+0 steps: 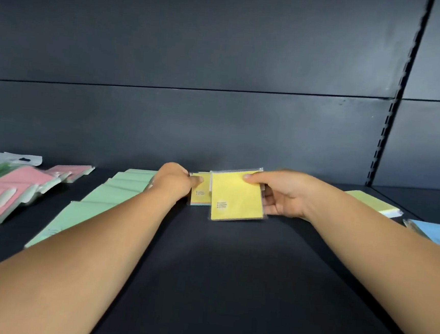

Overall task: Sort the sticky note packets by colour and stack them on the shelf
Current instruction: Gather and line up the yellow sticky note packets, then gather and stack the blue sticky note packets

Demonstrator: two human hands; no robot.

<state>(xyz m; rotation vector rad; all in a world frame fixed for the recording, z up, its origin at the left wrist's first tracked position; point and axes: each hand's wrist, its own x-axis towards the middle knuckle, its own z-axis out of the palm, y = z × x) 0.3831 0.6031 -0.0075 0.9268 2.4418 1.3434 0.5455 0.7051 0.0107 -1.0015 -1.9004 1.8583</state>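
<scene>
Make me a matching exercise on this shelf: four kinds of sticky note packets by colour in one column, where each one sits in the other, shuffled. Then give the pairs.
Column one:
1. pink packets
2. green packets
3. yellow packet
4. blue packet

Column two:
A. held up in the right hand, mid-shelf
B. at the far right edge of the view
C. in a row just left of the left arm
D. heaped at the far left

Pairs: 1-D, 2-C, 3-A, 4-B

The left hand holds a second yellow packet beside the first.
</scene>
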